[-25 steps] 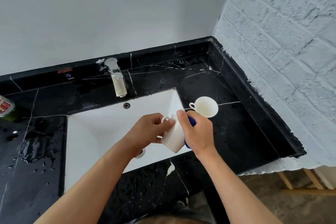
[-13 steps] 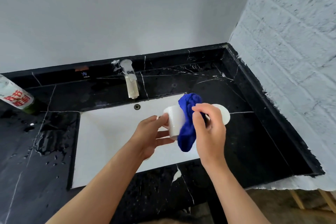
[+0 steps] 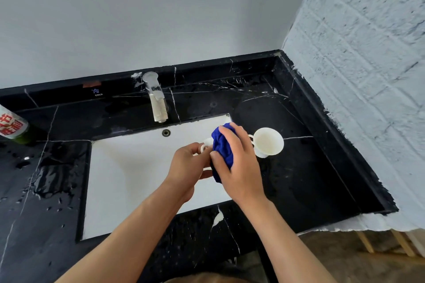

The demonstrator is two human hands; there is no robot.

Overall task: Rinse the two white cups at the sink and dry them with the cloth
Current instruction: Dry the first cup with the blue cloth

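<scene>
While gripped, smooth cup [image 3: 207, 143] under crumpled blue cloth [image 3: 222, 151].

Only two markings show. On the black marble upstand behind the bench, up and well to the left of the left hand's fingers [image 3: 195, 148], a small blue-white label [image 3: 97, 92] carries a character too small to make out and the word "COLD". Far left of those fingers, a bottle [image 3: 12, 125] has a white label with large red characters, cut off and unreadable.
</scene>
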